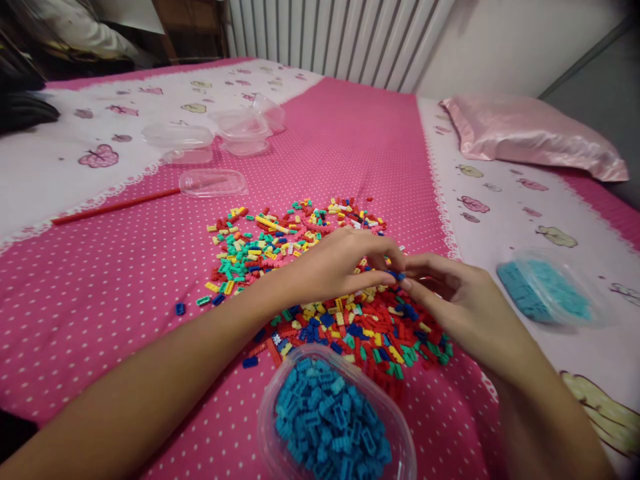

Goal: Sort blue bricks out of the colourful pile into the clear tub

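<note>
Head view, left to right. Dark object [25, 110] at far left edge, top. Red stick [115, 208] slants across the dotted bedspread [95, 287]; its right end meets a clear lid [235, 184]. Beyond the lid, clear plastic containers [245, 127] stand in a cluster, away from the hands. Mixed brick pile [240, 257] fills the middle and lies under both hands; strays at its left fringe. Blue-brick tub [270, 433] abuts the pile's near side, below the hands, cut by the bottom frame edge. Radiator [330, 43] bounds the far side.

Left hand [357, 260] reaches over the pile, thumb and fingertips pinching a dark blue piece [397, 275]; right hand [447, 293] pinches it from the other side. One brick or several joined: too small to tell.

Second tub [540, 287] right of the right hand, pillow [535, 137] beyond. Open room: dotted fabric left of the pile and between pile and radiator.
</note>
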Demonstrator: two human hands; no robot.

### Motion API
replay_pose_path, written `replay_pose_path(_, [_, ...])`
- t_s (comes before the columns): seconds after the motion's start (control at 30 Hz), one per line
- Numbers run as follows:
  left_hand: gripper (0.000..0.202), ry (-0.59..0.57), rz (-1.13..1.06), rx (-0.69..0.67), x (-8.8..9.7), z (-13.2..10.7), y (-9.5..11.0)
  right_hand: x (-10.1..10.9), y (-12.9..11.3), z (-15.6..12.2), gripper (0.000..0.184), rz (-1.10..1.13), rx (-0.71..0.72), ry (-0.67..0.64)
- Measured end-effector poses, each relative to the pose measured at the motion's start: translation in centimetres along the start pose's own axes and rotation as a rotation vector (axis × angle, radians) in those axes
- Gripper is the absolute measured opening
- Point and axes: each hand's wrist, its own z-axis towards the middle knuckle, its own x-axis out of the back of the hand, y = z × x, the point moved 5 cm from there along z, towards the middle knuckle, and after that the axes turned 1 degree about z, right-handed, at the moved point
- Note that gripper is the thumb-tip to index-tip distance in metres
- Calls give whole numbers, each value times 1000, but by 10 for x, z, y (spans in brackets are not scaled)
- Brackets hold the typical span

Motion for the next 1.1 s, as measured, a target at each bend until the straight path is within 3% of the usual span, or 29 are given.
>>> replay_pose_path(0.23, [5, -1, 76, -36, -2, 1, 0, -4, -4, 2, 15, -25, 3, 7])
replay_pose_path(0.43, [16, 38, -64, 130, -1, 0, -12, 0, -10, 2, 17, -147, 102, 121])
replay_pose_path(0.57, [5, -17, -80, 151, -4, 0, -16, 0, -18, 0, 31, -290, 202, 180])
replay_pose_path(0.9, [6, -5, 0, 55, -1, 3, -11, -3, -23, 2, 22, -287, 176, 127])
replay_pose_path(1.1, [6, -21, 19, 78, -3, 2, -13, -3, -24, 0, 18, -387, 209, 121])
